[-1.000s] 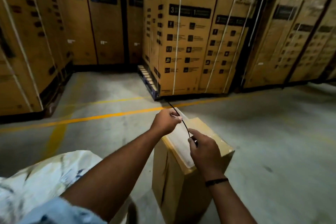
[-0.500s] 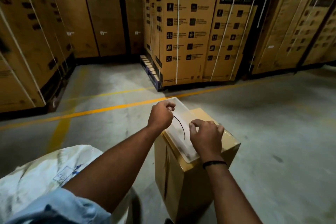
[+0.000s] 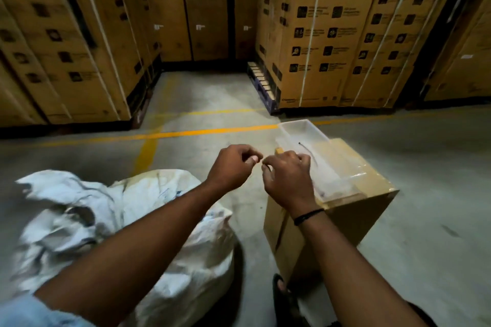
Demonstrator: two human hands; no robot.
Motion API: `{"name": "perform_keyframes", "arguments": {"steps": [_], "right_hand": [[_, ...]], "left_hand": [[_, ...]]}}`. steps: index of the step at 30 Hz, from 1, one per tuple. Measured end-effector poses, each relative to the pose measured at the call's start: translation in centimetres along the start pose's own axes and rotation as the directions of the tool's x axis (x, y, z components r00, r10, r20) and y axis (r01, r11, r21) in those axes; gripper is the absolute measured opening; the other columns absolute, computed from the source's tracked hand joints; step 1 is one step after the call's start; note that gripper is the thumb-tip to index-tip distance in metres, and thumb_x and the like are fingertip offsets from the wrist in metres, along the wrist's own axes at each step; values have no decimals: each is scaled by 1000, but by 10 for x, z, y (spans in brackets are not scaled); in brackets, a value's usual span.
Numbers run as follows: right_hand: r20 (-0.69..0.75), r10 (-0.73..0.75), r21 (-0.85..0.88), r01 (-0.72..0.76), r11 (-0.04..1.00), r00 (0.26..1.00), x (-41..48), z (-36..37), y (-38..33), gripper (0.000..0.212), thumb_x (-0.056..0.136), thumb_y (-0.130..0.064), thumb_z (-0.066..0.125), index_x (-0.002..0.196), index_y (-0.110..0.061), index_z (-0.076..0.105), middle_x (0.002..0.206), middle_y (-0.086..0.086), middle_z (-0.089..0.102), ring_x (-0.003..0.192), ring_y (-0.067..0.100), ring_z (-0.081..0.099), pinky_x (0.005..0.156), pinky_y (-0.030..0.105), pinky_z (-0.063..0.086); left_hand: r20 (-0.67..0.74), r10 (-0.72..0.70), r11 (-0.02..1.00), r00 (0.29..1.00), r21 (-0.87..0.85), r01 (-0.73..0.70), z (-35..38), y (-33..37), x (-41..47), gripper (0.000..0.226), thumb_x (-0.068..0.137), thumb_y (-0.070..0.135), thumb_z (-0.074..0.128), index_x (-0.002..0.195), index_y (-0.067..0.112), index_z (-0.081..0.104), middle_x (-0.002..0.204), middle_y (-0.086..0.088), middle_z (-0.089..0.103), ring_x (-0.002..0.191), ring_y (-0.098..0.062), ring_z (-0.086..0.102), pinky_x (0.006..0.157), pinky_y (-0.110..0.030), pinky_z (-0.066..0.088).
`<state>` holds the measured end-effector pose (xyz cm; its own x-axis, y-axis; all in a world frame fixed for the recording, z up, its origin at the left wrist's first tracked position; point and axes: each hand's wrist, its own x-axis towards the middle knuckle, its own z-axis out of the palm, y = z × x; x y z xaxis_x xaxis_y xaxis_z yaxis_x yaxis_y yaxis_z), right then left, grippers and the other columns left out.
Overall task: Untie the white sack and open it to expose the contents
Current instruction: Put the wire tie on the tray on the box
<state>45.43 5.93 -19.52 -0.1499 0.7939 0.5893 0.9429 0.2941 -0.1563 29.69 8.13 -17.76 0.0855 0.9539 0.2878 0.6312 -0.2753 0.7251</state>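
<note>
Fingers (image 3: 253, 159) of both hands curled, fingertips nearly meeting above floor

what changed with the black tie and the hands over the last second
A second ago both hands held the thin black tie stretched between them over the box. Now the tie lies in the clear tray on the box. The left hand and right hand have let go and drawn back toward the sack, fingertips close together. Box, tray and sack stayed put.

sack (image 3: 79, 220) blurred, left sleeve (image 3: 39, 313) cropped
</note>
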Motion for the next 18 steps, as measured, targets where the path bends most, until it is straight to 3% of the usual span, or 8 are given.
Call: {"name": "perform_keyframes", "arguments": {"steps": [4,9,13,18], "right_hand": [[56,-237,55,234,971,970,-19,16,-68,15,84,-31,56,87,-26,70,80,-4,70,85,23,61,78,38,33],[161,-404,132,386,913,900,-46,38,-140,15,82,-30,53,76,-24,66,74,-4,66,80,23,60,77,40,38],[191,-405,212,365,906,894,-48,43,-187,13,82,-31,58,76,-25,69,72,-5,67,79,21,62,75,38,39],[286,-353,432,209,877,891,-59,53,-234,12,86,-33,62,87,-29,74,92,-13,75,92,14,64,85,37,38]], "left_hand": [[3,-65,995,998,80,65,-60,-43,-53,14,90,17,67,92,23,80,87,11,76,80,1,67,73,-11,47],[-45,-179,976,983,115,183,-131,-97,-116,11,90,18,69,90,23,79,88,11,77,81,0,68,76,-22,52],[-135,-223,960,965,143,242,-179,-123,-156,11,89,19,71,93,23,80,87,12,76,80,2,67,76,-20,51],[-246,-310,946,918,11,323,-221,-156,-200,11,88,17,72,94,22,80,89,11,77,85,-1,70,80,-22,53]]}}
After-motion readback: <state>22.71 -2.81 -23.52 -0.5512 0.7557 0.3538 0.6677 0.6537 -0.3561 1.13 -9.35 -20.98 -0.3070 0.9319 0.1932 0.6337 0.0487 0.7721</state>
